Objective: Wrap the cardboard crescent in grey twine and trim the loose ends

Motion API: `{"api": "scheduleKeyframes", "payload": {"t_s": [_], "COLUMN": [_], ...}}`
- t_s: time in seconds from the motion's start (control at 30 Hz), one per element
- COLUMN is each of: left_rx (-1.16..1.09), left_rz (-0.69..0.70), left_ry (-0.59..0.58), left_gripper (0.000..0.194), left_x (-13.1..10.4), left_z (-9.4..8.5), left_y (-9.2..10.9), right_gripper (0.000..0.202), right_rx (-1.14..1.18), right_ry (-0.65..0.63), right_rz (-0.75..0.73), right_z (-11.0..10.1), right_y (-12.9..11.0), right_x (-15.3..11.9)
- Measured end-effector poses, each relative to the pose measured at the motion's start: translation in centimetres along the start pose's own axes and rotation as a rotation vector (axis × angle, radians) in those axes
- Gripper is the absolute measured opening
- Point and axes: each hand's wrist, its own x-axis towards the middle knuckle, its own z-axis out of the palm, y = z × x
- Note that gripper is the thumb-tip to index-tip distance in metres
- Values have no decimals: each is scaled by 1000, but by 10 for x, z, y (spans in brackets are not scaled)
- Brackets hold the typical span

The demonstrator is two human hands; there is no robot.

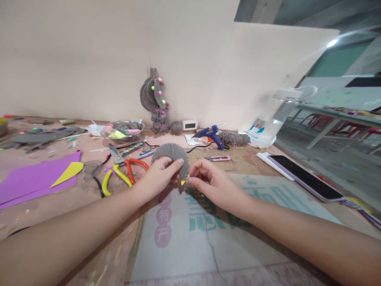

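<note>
My left hand [162,173] is closed around a curved, crescent-like piece wrapped in grey yarn [171,151], thumb on its face. A small yellow tip shows uncovered at its lower right end. Just beside that tip, my right hand [206,178] is pinched, thumb against the forefinger, on what looks like the loose grey yarn [210,243]. Its thin strand trails down over the printed white sheet [178,258] below my hands. The exact pinch point is too small to see clearly.
Left of my hands lie pliers with red and yellow handles [120,174], a box cutter [131,149] and purple sheets [38,178]. Behind are a blue glue gun [214,136], pink snips [219,158] and a clear jug [268,123]. A phone [306,176] lies at right.
</note>
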Motion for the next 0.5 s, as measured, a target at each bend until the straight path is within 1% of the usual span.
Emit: {"api": "scheduleKeyframes", "payload": {"t_s": [0.1, 0.3, 0.4, 0.5], "left_rx": [42, -1, 13, 92], "left_rz": [23, 9, 9, 36], "left_ry": [-9, -34, -38, -49], "left_gripper": [42, 42, 41, 43], "left_x": [1, 3, 2, 0], "left_z": [-1, 0, 0, 0], "left_y": [-2, -6, -5, -3], "right_gripper": [4, 5, 9, 18], "right_rx": [-41, -18, 50, 117], "right_ry": [15, 63, 77, 26], "right_rz": [-18, -41, 11, 77], "right_z": [0, -2, -3, -4], "right_y": [1, 5, 6, 5], "right_x": [1, 2, 4, 6]}}
